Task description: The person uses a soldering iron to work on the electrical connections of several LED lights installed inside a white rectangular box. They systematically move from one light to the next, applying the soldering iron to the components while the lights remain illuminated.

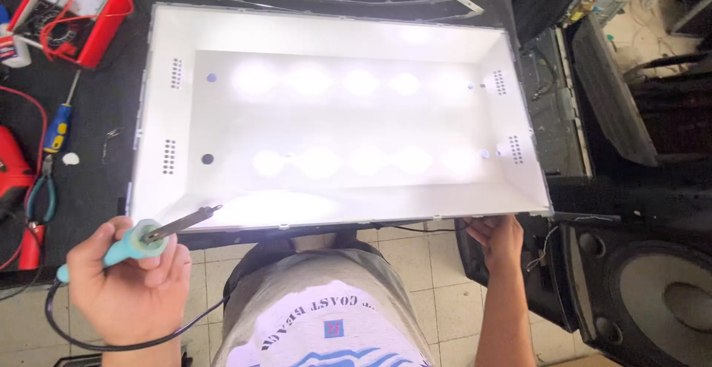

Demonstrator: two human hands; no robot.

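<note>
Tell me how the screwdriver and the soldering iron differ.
The screwdriver lies untouched on the dark bench; the soldering iron is gripped in the left hand. The screwdriver's handle is blue and yellow, the iron's teal. Only the iron trails a black cord. Both have slim metal shafts.

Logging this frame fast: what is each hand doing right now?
Left hand: closed around the soldering iron.
Right hand: gripping the near edge of the lit panel.
</note>
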